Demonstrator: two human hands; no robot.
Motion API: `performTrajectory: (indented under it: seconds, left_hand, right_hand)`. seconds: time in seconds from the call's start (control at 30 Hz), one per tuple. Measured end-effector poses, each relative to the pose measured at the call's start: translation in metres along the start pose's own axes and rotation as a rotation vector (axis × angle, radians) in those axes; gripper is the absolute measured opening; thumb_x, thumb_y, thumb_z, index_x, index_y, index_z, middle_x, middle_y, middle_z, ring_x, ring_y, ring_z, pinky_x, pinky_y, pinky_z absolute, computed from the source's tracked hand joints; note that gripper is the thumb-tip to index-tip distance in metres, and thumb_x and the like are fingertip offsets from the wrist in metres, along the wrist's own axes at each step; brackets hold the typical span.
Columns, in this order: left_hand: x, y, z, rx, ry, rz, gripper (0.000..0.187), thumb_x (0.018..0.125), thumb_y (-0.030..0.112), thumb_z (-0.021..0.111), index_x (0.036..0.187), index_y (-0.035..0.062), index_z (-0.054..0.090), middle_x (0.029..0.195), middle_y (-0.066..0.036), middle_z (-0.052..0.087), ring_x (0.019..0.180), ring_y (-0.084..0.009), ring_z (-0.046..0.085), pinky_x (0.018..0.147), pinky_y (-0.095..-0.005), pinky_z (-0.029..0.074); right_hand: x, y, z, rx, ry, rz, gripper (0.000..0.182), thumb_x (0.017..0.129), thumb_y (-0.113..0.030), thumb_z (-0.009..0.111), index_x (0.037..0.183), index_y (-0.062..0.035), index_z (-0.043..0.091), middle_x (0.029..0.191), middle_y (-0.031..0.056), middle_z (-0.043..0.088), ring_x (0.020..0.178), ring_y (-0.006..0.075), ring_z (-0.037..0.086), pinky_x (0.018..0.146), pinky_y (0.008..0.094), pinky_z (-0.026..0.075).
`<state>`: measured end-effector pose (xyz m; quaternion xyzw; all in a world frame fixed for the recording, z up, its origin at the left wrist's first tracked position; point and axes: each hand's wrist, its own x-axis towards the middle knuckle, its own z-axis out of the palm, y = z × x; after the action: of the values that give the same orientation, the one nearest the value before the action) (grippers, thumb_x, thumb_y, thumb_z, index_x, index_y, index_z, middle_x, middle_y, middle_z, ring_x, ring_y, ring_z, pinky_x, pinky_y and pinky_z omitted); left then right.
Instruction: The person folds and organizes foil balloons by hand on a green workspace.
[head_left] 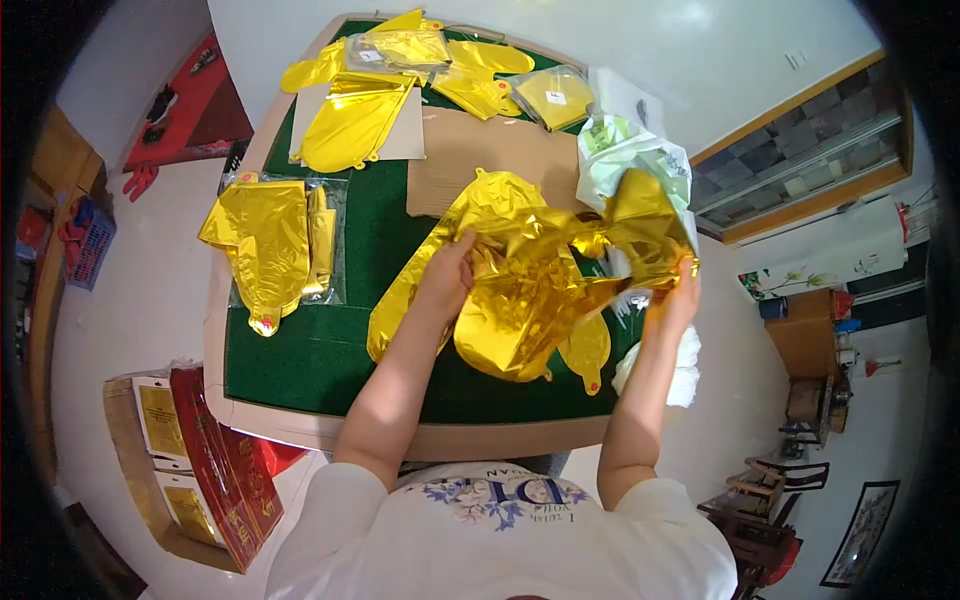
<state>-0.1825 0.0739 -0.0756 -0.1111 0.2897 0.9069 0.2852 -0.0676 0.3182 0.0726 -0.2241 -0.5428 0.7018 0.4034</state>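
Observation:
A crumpled gold foil sheet (520, 300) is stretched between my two hands above the green table top (300, 365). My left hand (450, 268) is closed on its left edge. At its right end, my right hand (682, 290) pinches the foil, part of which stands up twisted. Beneath it lie flat gold foil pieces, one reaching out to the left (400, 310) and one with a small red-marked tab (588, 355) near the front. Another gold foil piece (265, 245) rests on clear plastic packaging at the table's left.
More gold foil pieces (360, 115) and clear packets (553, 97) lie at the back, beside a brown cardboard sheet (450, 150). A white-green plastic bag (625, 155) sits back right, and white crumpled material (680, 370) at the right edge. An open box (145, 475) stands on the floor, lower left.

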Motion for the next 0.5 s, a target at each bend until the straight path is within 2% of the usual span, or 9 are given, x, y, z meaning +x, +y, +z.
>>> performTrajectory:
  seconds: [0.03,0.07,0.13,0.27,0.33,0.4,0.43,0.47,0.5]
  left_hand:
    - [-0.009,0.012,0.019,-0.137,-0.022,0.009,0.026,0.094,0.030,0.058,0.097,0.0040,0.062,0.085,-0.004,0.065,0.074,-0.0135,0.063,0.066,-0.0266,0.051]
    - [-0.001,0.013,0.008,-0.138,-0.023,0.008,0.026,0.094,0.030,0.058,0.097,0.0040,0.062,0.085,-0.004,0.065,0.074,-0.0135,0.063,0.066,-0.0266,0.051]
    - [0.004,0.023,-0.005,-0.248,-0.256,-0.087,0.035,0.096,0.028,0.054,0.116,-0.0002,0.056,0.106,-0.009,0.065,0.093,-0.0190,0.065,0.082,-0.0328,0.053]
    - [-0.030,0.034,0.023,-0.272,-0.219,-0.022,0.035,0.095,0.027,0.056,0.120,0.0020,0.055,0.108,-0.009,0.064,0.095,-0.0202,0.064,0.082,-0.0353,0.052]
    - [-0.016,0.025,0.002,-0.142,-0.184,0.049,0.034,0.093,0.025,0.059,0.119,0.0036,0.056,0.107,-0.007,0.064,0.092,-0.0173,0.063,0.081,-0.0324,0.051]
    - [0.002,0.015,-0.021,0.162,-0.200,0.062,0.032,0.091,0.024,0.061,0.116,0.0042,0.058,0.106,-0.004,0.064,0.089,-0.0139,0.062,0.080,-0.0287,0.050]
    - [-0.012,0.015,-0.008,0.103,-0.231,0.102,0.031,0.091,0.024,0.062,0.115,0.0043,0.060,0.107,-0.003,0.064,0.090,-0.0120,0.060,0.079,-0.0263,0.048]
    - [0.021,-0.011,-0.043,0.172,-0.222,0.269,0.033,0.091,0.024,0.061,0.117,0.0047,0.060,0.107,-0.004,0.065,0.094,-0.0138,0.060,0.080,-0.0268,0.048]
    - [0.038,-0.021,-0.066,0.437,-0.225,0.330,0.037,0.092,0.025,0.060,0.123,0.0053,0.056,0.112,-0.005,0.063,0.099,-0.0154,0.060,0.083,-0.0283,0.048]
  right_hand:
    - [0.011,-0.004,-0.007,0.018,-0.009,0.027,0.028,0.097,-0.022,0.052,0.117,-0.0027,0.056,0.110,0.0084,0.064,0.096,0.0191,0.064,0.082,0.0346,0.053]
    - [0.021,-0.007,-0.014,0.018,-0.009,0.026,0.028,0.097,-0.022,0.052,0.117,-0.0027,0.056,0.110,0.0084,0.064,0.096,0.0191,0.064,0.082,0.0346,0.053]
    - [0.025,-0.032,-0.004,0.038,-0.020,0.149,0.031,0.098,-0.023,0.050,0.120,-0.0019,0.054,0.115,0.0089,0.062,0.102,0.0216,0.062,0.086,0.0376,0.051]
    - [0.037,-0.038,0.007,0.136,-0.200,0.199,0.032,0.098,-0.025,0.049,0.120,-0.0023,0.054,0.119,0.0107,0.061,0.106,0.0254,0.060,0.090,0.0418,0.049]
    - [0.025,-0.029,0.011,0.027,-0.306,0.212,0.030,0.098,-0.023,0.050,0.119,-0.0027,0.055,0.117,0.0107,0.061,0.107,0.0231,0.060,0.091,0.0377,0.048]
    - [0.015,0.002,0.000,0.023,-0.623,0.293,0.015,0.094,-0.016,0.057,0.105,-0.0078,0.060,0.106,0.0064,0.065,0.092,0.0151,0.063,0.079,0.0295,0.051]
    - [-0.010,-0.005,0.029,0.007,-0.682,0.464,0.007,0.092,-0.014,0.060,0.097,-0.0091,0.061,0.093,0.0012,0.065,0.079,0.0104,0.061,0.069,0.0239,0.049]
    - [-0.028,0.011,0.045,-0.092,-0.493,0.469,0.006,0.091,-0.015,0.061,0.094,-0.0098,0.062,0.085,-0.0016,0.064,0.071,0.0081,0.057,0.062,0.0214,0.046]
    - [-0.035,0.013,0.050,-0.061,-0.584,0.509,0.011,0.091,-0.015,0.062,0.100,-0.0089,0.063,0.086,-0.0019,0.064,0.071,0.0063,0.057,0.059,0.0211,0.044]
